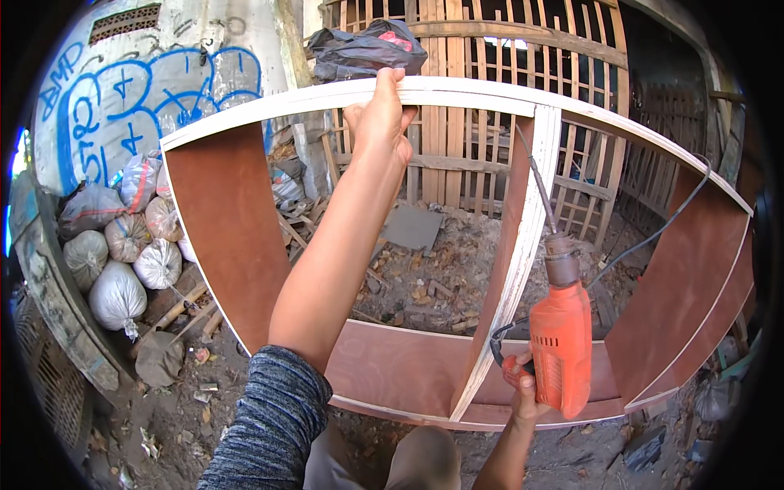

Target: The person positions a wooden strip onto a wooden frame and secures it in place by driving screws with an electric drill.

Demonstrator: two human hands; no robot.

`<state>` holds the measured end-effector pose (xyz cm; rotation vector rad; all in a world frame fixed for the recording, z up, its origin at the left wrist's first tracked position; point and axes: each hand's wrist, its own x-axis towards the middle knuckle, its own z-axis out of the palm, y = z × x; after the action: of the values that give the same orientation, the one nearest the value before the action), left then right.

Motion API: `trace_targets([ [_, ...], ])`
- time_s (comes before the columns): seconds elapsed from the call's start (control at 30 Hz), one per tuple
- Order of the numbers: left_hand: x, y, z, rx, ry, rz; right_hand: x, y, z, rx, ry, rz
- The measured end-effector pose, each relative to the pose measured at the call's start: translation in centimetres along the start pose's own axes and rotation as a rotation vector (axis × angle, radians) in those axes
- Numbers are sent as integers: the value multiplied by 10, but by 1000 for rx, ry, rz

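A large open wooden cabinet frame (474,96) with white edges and reddish-brown inner panels stands in front of me. My left hand (384,118) grips its top rail, left of the upright divider (535,212). My right hand (523,388) is closed round the handle of an orange electric drill (560,347) that points upward. A long thin drill bit (541,184) rises from its dark chuck, in front of the divider. The tip is near the top rail by the divider; I cannot tell whether it touches. The drill's dark cord (653,235) arcs away to the right.
Several tied sacks (118,298) lie at the left below a painted wall (163,106). A slatted wooden partition (523,49) stands behind the frame, with a dark plastic bag (367,53) at the top. Scraps, leaves and sticks litter the dirt ground (204,433).
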<state>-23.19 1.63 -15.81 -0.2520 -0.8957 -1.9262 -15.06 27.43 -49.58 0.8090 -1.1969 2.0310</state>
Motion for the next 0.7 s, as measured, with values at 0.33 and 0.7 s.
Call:
trace_targets([
  [0.33,12,-7,2,43,97,36,-4,8,-14,-15,-35,-14],
  [0.7,5,-5,3,138,85,48,-1,-3,-14,38,1,-21],
])
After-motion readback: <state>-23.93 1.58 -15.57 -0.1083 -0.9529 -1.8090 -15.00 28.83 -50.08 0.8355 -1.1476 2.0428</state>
